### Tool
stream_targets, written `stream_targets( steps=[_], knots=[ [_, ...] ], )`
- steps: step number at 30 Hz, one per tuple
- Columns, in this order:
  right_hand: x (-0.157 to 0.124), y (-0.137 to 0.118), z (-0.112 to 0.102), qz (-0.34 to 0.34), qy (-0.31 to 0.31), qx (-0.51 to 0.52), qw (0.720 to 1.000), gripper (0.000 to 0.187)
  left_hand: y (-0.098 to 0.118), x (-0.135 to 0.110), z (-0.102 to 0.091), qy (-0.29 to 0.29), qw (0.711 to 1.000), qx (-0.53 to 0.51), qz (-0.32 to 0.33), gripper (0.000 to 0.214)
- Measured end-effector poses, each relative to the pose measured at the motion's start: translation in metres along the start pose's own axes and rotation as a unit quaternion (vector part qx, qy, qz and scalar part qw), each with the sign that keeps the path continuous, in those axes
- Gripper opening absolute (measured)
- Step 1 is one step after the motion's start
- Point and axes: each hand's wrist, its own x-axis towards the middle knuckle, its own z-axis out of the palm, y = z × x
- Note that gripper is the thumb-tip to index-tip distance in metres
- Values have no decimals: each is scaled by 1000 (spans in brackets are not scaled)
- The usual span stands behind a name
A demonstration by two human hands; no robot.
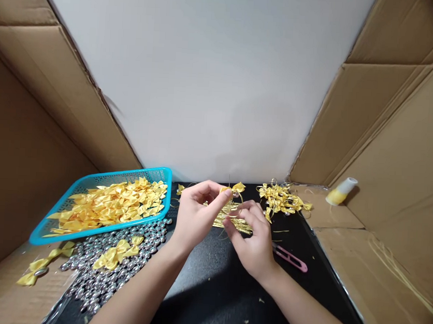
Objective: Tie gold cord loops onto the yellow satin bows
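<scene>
My left hand [194,211] is closed in a pinch on a small yellow ribbon bow [236,187], held above the black work surface [210,287]. My right hand [252,236] is just to its right, fingers curled and pinching a thin gold thread loop [236,209] that hangs from the bow. Under both hands lies a bundle of gold threads [231,221].
A blue basket [129,173] of yellow bows stands at the left. Several silver beads [109,277] with loose bows [115,254] lie in front of it. A heap of finished bows [282,199], pink snips [291,259] and a thread spool [340,190] are at the right. Cardboard walls enclose both sides.
</scene>
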Motion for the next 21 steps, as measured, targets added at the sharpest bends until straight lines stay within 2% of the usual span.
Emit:
stream_targets(
  steps=[7,10,14,18,21],
  knots=[
    [-2,5,0,-47,-121,22,991,9,1,3,-4,18,1000,-14,0,12],
    [-2,10,-1,-75,-131,0,989,7,-1,6,-7,26,999,-20,7,12],
    [-2,18,-2,-167,-145,-81,972,5,-1,9,-11,61,998,-24,12,15],
    [-4,26,0,-195,-161,-122,960,22,0,12,-14,80,996,-25,17,16],
    [-5,31,2,-215,-148,-128,957,32,-1,13,-16,84,996,-19,25,16]
  ],
)
